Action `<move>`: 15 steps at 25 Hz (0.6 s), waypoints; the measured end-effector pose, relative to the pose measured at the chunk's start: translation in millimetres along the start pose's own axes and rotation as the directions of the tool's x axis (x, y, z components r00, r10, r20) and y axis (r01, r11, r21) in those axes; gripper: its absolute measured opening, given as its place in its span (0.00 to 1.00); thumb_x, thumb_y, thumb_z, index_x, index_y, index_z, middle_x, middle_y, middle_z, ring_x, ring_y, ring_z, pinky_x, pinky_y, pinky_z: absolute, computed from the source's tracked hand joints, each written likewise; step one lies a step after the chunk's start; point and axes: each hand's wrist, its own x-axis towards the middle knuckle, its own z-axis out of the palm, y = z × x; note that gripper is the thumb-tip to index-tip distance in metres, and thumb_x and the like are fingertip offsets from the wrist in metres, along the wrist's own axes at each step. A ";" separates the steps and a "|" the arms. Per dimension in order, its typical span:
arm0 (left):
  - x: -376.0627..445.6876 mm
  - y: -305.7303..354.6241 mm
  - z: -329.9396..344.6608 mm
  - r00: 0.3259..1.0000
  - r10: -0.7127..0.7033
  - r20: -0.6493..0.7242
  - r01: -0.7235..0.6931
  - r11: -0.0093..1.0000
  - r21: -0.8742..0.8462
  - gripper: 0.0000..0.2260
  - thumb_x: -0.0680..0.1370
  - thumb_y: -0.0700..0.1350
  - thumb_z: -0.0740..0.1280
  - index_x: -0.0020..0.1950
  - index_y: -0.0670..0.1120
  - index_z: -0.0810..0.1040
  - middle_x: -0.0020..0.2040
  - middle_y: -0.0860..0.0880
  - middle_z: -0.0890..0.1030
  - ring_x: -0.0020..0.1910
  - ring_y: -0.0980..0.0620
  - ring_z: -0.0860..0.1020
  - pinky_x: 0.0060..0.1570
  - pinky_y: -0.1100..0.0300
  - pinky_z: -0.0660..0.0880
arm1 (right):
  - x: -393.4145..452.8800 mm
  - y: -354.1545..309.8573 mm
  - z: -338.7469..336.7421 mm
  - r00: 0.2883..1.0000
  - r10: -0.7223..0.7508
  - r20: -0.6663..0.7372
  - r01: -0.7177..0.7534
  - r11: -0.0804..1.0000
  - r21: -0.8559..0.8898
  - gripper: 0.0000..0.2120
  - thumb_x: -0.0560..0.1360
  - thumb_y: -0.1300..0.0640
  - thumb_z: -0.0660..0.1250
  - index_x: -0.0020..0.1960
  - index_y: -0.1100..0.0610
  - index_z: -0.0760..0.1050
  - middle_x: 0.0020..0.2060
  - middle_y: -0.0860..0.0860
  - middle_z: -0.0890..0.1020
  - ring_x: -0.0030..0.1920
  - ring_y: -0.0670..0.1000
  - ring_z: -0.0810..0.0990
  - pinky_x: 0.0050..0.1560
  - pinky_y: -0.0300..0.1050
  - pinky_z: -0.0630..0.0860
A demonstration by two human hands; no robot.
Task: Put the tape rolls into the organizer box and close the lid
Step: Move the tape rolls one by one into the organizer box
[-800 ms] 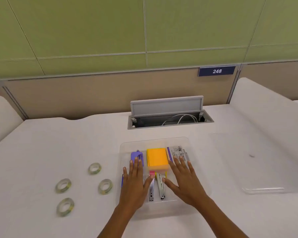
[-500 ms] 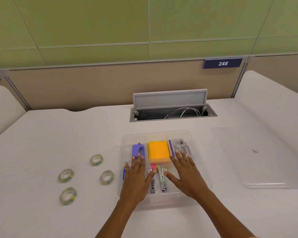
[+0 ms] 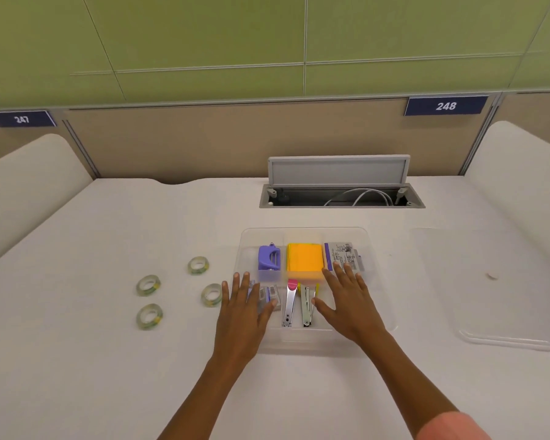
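Several clear tape rolls lie on the white desk left of the box: one at the back, one at the left, one at the front, and one nearest the box. The clear organizer box stands open in the middle of the desk, holding small office items. Its clear lid lies flat to the right. My left hand hovers flat over the box's left edge, fingers apart, holding nothing. My right hand is spread over the box's right half, also empty.
Inside the box are a purple punch, orange sticky notes, a printed packet and two staple tools. An open cable hatch sits behind the box. Cream dividers rise at both sides of the desk.
My left hand has slid left and back toward the box's left edge. My right hand stays spread over the box. The camera has tilted down and turned left.
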 end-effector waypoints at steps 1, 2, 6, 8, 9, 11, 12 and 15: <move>-7.6 -3.9 -2.2 1.000 -0.015 -0.014 0.014 0.999 -0.029 0.45 0.65 0.71 0.28 0.75 0.49 0.50 0.78 0.48 0.46 0.75 0.51 0.38 0.70 0.58 0.33 | -0.6 0.3 -0.4 1.000 -0.003 -0.001 0.003 1.000 0.001 0.32 0.77 0.38 0.53 0.75 0.50 0.49 0.77 0.54 0.50 0.77 0.54 0.43 0.76 0.53 0.44; -15.6 -8.3 -5.1 0.999 -0.040 -0.020 0.039 0.997 -0.070 0.41 0.68 0.70 0.32 0.75 0.49 0.48 0.78 0.48 0.44 0.74 0.53 0.36 0.70 0.59 0.34 | -1.7 -0.4 -0.6 1.000 -0.009 -0.001 0.009 1.000 0.002 0.32 0.77 0.38 0.53 0.75 0.51 0.50 0.77 0.54 0.50 0.77 0.55 0.44 0.76 0.53 0.44; -41.8 -24.5 -12.8 0.987 -0.150 0.050 0.157 0.971 -0.181 0.34 0.74 0.64 0.50 0.75 0.51 0.44 0.77 0.50 0.43 0.74 0.53 0.38 0.72 0.57 0.40 | -3.6 -1.5 -3.9 0.996 -0.077 -0.050 0.077 0.997 -0.001 0.29 0.77 0.40 0.55 0.74 0.51 0.57 0.76 0.53 0.56 0.77 0.54 0.49 0.76 0.53 0.46; -50.1 -32.0 -15.5 0.975 -0.206 0.088 0.221 0.945 -0.242 0.34 0.75 0.64 0.55 0.75 0.53 0.46 0.77 0.52 0.51 0.76 0.48 0.46 0.73 0.52 0.47 | -3.9 -4.7 -6.9 0.991 -0.118 -0.059 0.119 0.993 0.007 0.27 0.77 0.42 0.57 0.72 0.51 0.60 0.76 0.54 0.59 0.77 0.54 0.51 0.76 0.53 0.48; -52.3 -36.2 -15.4 0.972 -0.215 0.097 0.234 0.933 -0.272 0.33 0.75 0.63 0.56 0.75 0.53 0.48 0.76 0.51 0.57 0.76 0.46 0.52 0.73 0.51 0.51 | -4.5 -7.7 -8.8 0.989 -0.136 -0.065 0.138 0.990 0.024 0.26 0.77 0.43 0.59 0.72 0.52 0.62 0.75 0.54 0.60 0.76 0.55 0.53 0.75 0.53 0.49; -54.6 -45.7 -12.5 0.976 -0.196 0.094 0.215 0.927 -0.306 0.31 0.75 0.62 0.58 0.75 0.54 0.52 0.73 0.50 0.66 0.73 0.46 0.62 0.73 0.51 0.58 | -5.3 -18.5 -11.3 0.982 -0.167 -0.093 0.173 0.983 0.065 0.24 0.76 0.47 0.62 0.69 0.52 0.66 0.74 0.54 0.63 0.75 0.56 0.57 0.75 0.54 0.52; -54.5 -51.5 -10.9 0.977 -0.189 0.102 0.212 0.922 -0.323 0.31 0.75 0.62 0.58 0.74 0.54 0.53 0.72 0.50 0.67 0.72 0.47 0.63 0.72 0.51 0.59 | -4.0 -26.7 -12.1 0.979 -0.178 -0.101 0.186 0.979 0.080 0.23 0.76 0.48 0.63 0.69 0.52 0.67 0.73 0.54 0.65 0.75 0.56 0.59 0.74 0.54 0.55; -49.2 -71.3 -4.7 0.983 -0.157 0.097 0.179 0.939 -0.293 0.30 0.75 0.63 0.57 0.74 0.52 0.57 0.75 0.51 0.61 0.75 0.50 0.55 0.73 0.54 0.51 | 7.2 -59.5 -12.9 0.978 -0.189 -0.094 0.200 0.971 0.128 0.22 0.76 0.50 0.64 0.68 0.52 0.68 0.72 0.53 0.67 0.73 0.55 0.62 0.72 0.54 0.61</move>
